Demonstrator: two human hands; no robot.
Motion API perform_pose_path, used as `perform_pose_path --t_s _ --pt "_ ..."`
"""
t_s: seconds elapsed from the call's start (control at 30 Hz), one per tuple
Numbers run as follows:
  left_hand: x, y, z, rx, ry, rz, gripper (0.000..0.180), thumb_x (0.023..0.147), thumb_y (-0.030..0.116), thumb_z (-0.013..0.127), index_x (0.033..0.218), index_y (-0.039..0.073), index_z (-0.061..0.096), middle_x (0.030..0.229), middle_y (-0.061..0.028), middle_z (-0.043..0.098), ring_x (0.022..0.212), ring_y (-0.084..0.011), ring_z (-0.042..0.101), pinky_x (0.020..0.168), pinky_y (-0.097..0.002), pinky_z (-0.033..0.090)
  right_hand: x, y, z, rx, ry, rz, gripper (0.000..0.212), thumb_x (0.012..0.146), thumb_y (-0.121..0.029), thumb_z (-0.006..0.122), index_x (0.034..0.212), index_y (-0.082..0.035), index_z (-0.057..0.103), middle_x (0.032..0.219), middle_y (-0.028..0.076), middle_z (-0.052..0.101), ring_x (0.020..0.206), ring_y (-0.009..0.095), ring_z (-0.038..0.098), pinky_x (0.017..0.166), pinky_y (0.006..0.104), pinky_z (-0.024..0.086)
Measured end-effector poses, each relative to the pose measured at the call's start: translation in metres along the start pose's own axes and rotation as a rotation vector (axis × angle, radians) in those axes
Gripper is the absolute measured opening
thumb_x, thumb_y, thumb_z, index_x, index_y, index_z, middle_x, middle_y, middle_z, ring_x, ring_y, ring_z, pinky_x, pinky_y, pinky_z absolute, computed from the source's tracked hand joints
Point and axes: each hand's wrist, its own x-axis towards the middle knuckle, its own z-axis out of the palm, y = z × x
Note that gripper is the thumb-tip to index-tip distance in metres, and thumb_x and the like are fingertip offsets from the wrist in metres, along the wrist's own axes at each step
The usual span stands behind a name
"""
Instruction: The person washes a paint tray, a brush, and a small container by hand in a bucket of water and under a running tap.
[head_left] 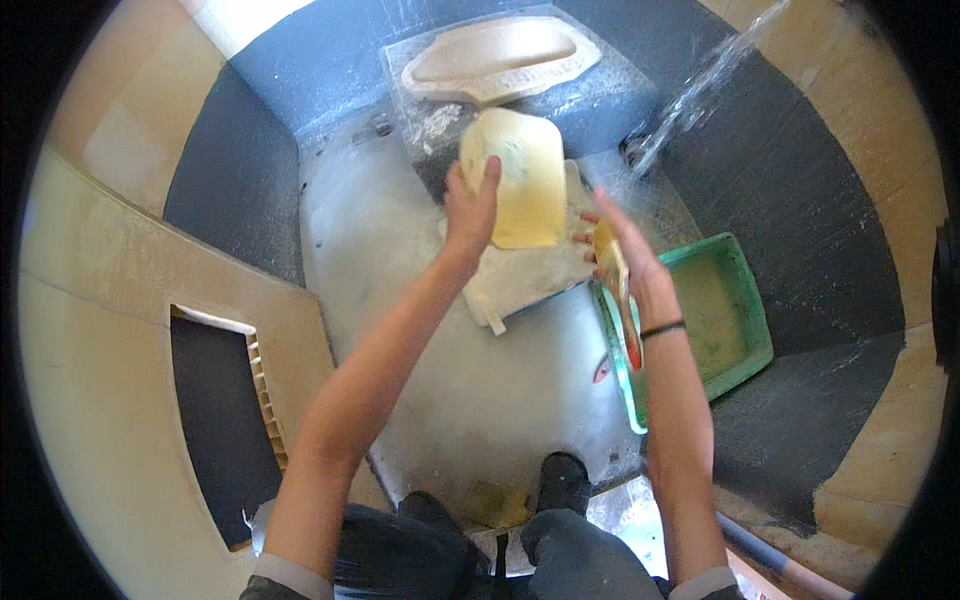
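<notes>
Yellow panel (525,180) is clamped in left hand (472,208); brush (616,278) is gripped in right hand (642,262), near green tub (742,280).

At the far end, a pale oval basin (500,84) sits in a raised dark block (605,120). Grey-black wall panels (800,200) line the far and right sides, beneath a beige upper wall (815,55). Far right, a clear, glistening streak (705,85) slants down, its material unclear. On the left, a tan panel (110,300) has a rectangular opening (220,420).
</notes>
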Motion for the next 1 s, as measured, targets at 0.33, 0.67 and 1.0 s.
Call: perform_pose_path --t_s 0.33,0.67,1.0 --pt "-0.016 -0.013 0.138 -0.016 -0.599 -0.315 0.042 0.1 0.024 0.054 0.137 0.004 0.055 0.124 -0.0177 0.067 0.106 -0.0343 0.069 0.089 -0.0445 0.056 -0.023 0.031 -0.073 -0.19 0.592 -0.242 0.029 0.087 -0.022 0.062 0.099 0.004 0.066 0.087 0.015 0.068 0.076 0.021 0.063 0.073 0.0362 0.051" --pt "-0.001 0.052 0.155 0.758 -0.449 0.312 0.022 0.086 0.014 0.068 0.102 -0.001 0.069 0.101 -0.0269 0.072 0.097 -0.0402 0.072 0.08 -0.0491 0.059 -0.076 0.015 -0.059 -0.564 0.616 -0.242 0.029 0.085 -0.025 0.064 0.104 -0.004 0.069 0.102 0.023 0.072 0.099 0.042 0.069 0.088 0.0476 0.053" --pt "-0.016 0.028 0.175 0.122 -0.245 -0.008 0.037 0.093 0.018 0.064 0.125 0.0 0.06 0.124 -0.0198 0.067 0.115 -0.0301 0.066 0.095 -0.043 0.054 0.011 0.006 -0.038 -0.166 1.046 -0.485 0.027 0.09 -0.028 0.061 0.092 -0.001 0.061 0.088 0.027 0.069 0.085 0.043 0.068 0.081 0.0502 0.051"
